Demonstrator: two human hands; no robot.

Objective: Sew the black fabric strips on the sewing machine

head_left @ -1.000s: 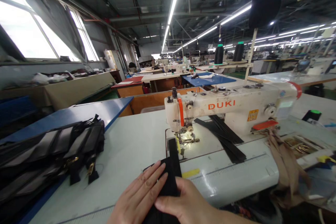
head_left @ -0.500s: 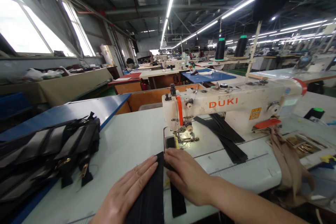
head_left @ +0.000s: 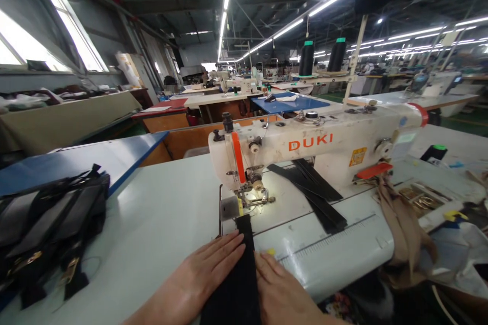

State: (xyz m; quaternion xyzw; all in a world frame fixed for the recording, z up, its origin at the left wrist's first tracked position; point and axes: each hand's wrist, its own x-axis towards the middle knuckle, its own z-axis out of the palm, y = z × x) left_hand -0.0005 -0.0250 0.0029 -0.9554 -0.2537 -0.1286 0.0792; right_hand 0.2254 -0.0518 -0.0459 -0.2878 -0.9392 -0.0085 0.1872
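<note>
Grip state first: left hand point(head_left: 208, 274) and right hand point(head_left: 284, 289) both lie flat, fingers straight, nothing pinched or clamped. They flank a black strip point(head_left: 246, 274), with the left fingers touching its left edge and the right fingers its right edge. Strip's long axis runs near to far, from the near table edge between the hands straight up to the presser foot point(head_left: 254, 197). Its far end sits at or just under the foot; cannot tell which. The foot lies dead ahead of both hands, and the left fingertips reach farther up, so the left is nearer. Sewing machine point(head_left: 324, 147) reads "DUKI" in orange capitals on the arm. A yellow sticker point(head_left: 357, 156) to its right has print too small to read. Ruler marks point(head_left: 328, 237) run along the table point(head_left: 163, 213) on the right, digits unreadable. Loose black strips point(head_left: 312, 190) lie under the machine arm, well apart from the hands. Near left: pile of black pieces point(head_left: 46, 223) with metal fittings. Far behind: dark thread cones point(head_left: 307, 58).
</note>
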